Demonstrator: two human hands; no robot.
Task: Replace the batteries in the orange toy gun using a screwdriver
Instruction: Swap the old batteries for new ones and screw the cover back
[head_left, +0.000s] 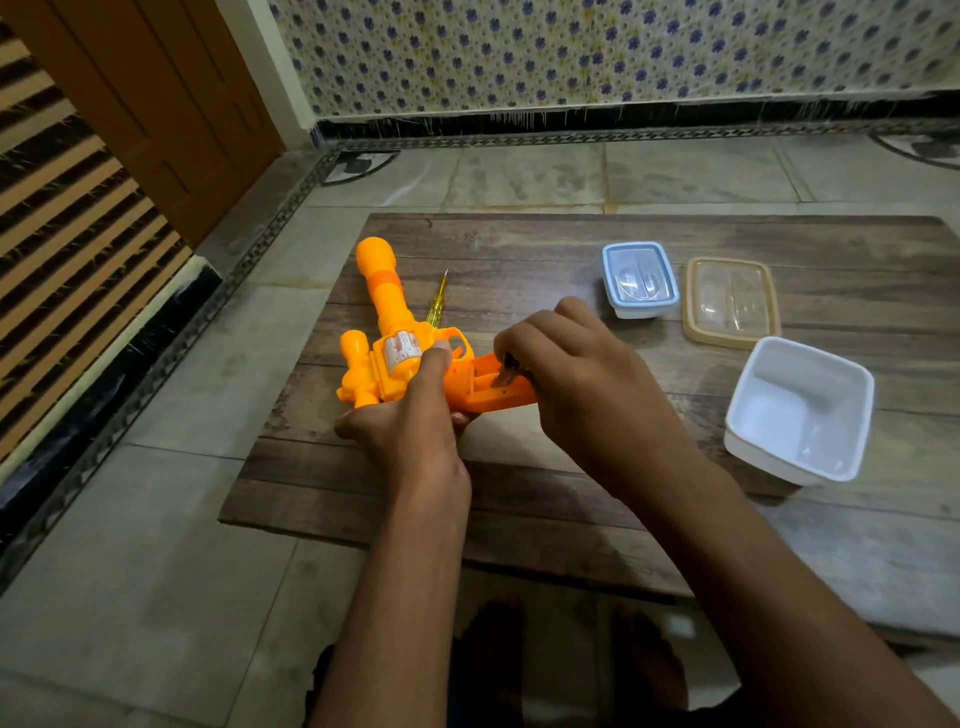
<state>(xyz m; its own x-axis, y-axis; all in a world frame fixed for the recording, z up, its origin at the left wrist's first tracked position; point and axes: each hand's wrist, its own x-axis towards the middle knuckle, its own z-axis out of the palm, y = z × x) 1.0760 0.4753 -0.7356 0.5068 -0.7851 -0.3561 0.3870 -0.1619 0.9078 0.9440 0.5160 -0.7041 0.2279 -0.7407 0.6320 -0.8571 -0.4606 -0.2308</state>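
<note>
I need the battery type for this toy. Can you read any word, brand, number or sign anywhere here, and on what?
None can be read.
Orange toy gun: no print shows.
Battery at its grip, pinched by the right hand: too small and dark.
Yellow screwdriver, lidded container: no text shows.

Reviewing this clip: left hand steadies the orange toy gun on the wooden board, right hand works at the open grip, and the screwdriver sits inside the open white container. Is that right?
Not quite. The head view shows the screwdriver lying on the wooden board beside the orange toy gun barrel, not in the white container. The left hand and right hand are as you say.
</note>
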